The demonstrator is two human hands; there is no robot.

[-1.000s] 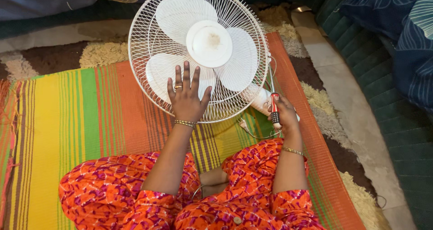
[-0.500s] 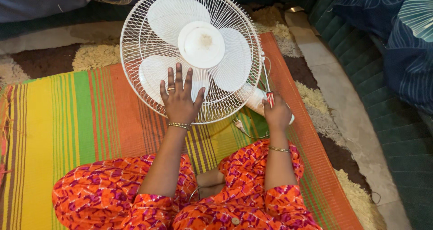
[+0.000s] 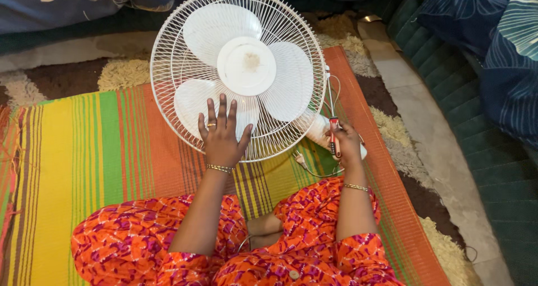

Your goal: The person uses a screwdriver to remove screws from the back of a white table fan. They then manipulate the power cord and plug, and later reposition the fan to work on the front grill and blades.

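Observation:
A white fan head [image 3: 246,67] with a wire grille and three blades lies face up on a striped mat [image 3: 95,151]. My left hand [image 3: 222,136] rests flat on the lower part of the grille, fingers spread. My right hand [image 3: 346,142] is closed around a red-handled screwdriver [image 3: 334,130], its shaft pointing up along the right rim of the grille. Under that hand the fan's white neck [image 3: 319,130] sticks out from beneath the grille.
A thin white cord [image 3: 305,165] loops on the mat below the fan. A shaggy rug [image 3: 392,129] edges the mat. Blue patterned bedding [image 3: 493,50] and a green quilted surface [image 3: 493,168] lie to the right. My crossed legs in orange print cloth [image 3: 140,247] fill the foreground.
The view has shifted a little, so the fan sits slightly lower right in the picture. Both hands keep their places on the grille and the screwdriver.

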